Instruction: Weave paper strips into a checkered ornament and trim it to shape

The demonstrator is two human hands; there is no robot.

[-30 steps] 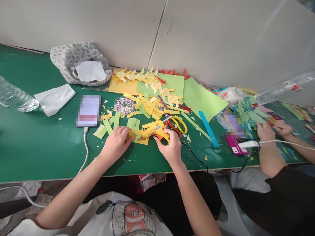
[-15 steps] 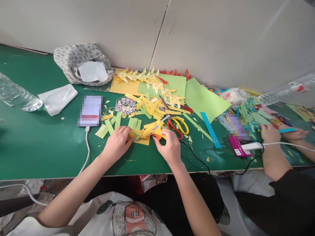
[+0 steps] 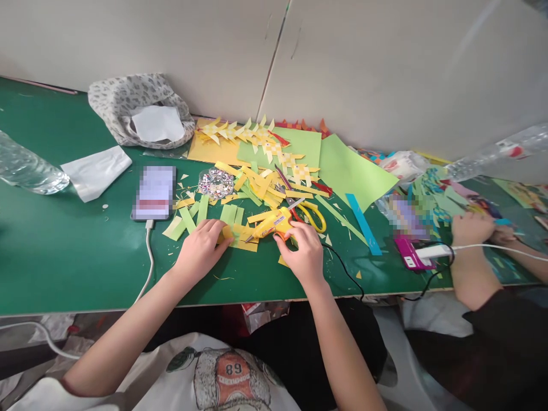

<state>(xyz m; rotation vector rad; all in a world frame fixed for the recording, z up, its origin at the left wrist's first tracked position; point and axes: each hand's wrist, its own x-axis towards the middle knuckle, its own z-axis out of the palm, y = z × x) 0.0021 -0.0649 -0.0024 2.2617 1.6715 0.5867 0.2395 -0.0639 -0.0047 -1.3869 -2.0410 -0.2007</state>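
Observation:
My left hand (image 3: 200,249) rests on the green table (image 3: 64,251), its fingertips pressing down a small piece of yellow and green paper strips (image 3: 240,236). My right hand (image 3: 305,253) is closed round the handle of a yellow glue gun (image 3: 274,224), whose nozzle points left toward those strips. The gun's black cord (image 3: 342,273) trails off to the right edge of the table. Just behind the gun lie scissors (image 3: 309,212) with yellow and red handles.
Loose yellow and green strips and woven paper pieces (image 3: 261,165) cover the middle. A phone (image 3: 154,192) on a white cable, a tissue (image 3: 95,171), a water bottle (image 3: 29,170) and a fabric pouch (image 3: 139,111) lie left. Another person's hands (image 3: 471,228) work at right.
My right hand has shifted slightly right and nearer with the glue gun, drawing its nozzle back from the strips. My left hand stays on the paper. The other person's hands have moved a little.

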